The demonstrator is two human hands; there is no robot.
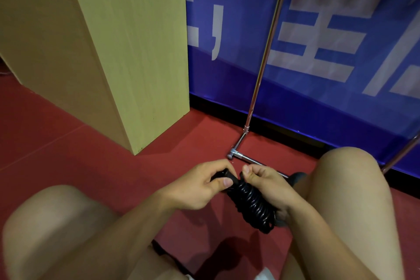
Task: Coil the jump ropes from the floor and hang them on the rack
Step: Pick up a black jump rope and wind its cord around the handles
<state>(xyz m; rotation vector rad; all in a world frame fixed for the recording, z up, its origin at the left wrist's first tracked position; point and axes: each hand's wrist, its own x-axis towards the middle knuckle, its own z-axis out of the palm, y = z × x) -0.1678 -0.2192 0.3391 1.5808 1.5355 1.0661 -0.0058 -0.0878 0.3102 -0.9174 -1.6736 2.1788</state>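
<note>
Your left hand (200, 185) pinched the handle end, your right hand (266, 185) gripped the coiled jump rope (253, 203); the rack (266, 52) stood far, slightly right.

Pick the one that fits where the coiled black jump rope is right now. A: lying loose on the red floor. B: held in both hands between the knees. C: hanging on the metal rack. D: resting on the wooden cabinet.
B: the left hand and right hand both grip the coiled black jump rope above the floor, in front of the rack.
</note>
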